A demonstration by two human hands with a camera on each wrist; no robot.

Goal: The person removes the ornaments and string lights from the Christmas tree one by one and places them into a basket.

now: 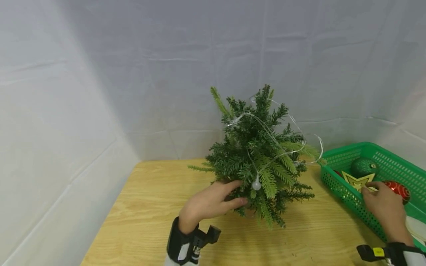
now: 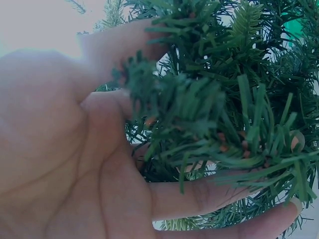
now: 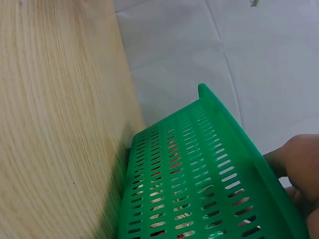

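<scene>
A small artificial Christmas tree [image 1: 253, 155] stands on the wooden table, with a clear-wired string of bulb lights [image 1: 256, 184] looped over its branches. My left hand [image 1: 213, 201] reaches into the lower left branches. Its fairly straight fingers [image 2: 199, 196] touch the greenery in the left wrist view; some fingertips are hidden by needles. Over at the right, my right hand [image 1: 384, 207] reaches inside a green plastic basket [image 1: 346, 192] and pinches a gold star ornament [image 1: 357, 181]. The basket wall hides the star from the right wrist view, where only part of the hand appears above the rim.
In the basket, a green ball ornament [image 1: 364, 167] lies behind the star and a red patterned ornament [image 1: 397, 190] beside the right hand. A white object [image 1: 416, 227] sits nearer the basket's front. White sheeting [image 1: 173, 74] hangs behind and beside the table [image 1: 143, 221].
</scene>
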